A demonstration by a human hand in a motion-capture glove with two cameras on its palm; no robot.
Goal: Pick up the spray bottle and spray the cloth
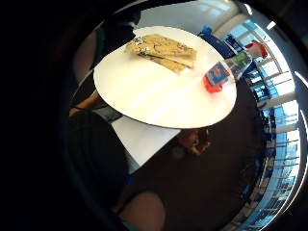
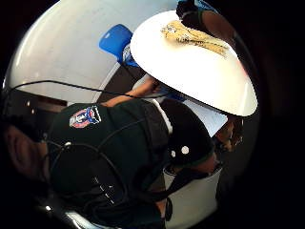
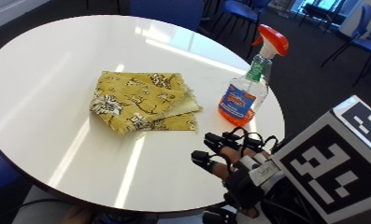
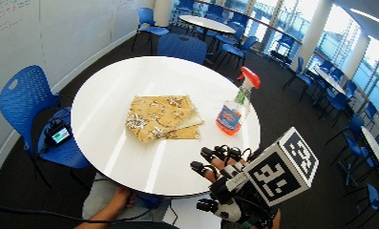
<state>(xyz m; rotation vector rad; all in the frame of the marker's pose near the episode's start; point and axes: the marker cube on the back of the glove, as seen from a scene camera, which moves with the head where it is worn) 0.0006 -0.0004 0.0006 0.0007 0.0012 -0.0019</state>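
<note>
I am seeing my gloved right hand (image 3: 235, 151) hovering over the near edge of the round white table (image 3: 42, 88), holding nothing, fingers relaxed and spread. Between it and the spray bottle (image 3: 246, 91) bare tabletop is lying open, giving a direct path. The bottle is standing upright near the table's right edge, with open floor beyond it on that side. The folded yellow cloth (image 3: 145, 102) is lying flat just beside the bottle on its left, apart from it, forming the only low obstacle. Blue chairs (image 4: 30, 102) are standing around the table, off its surface.
</note>
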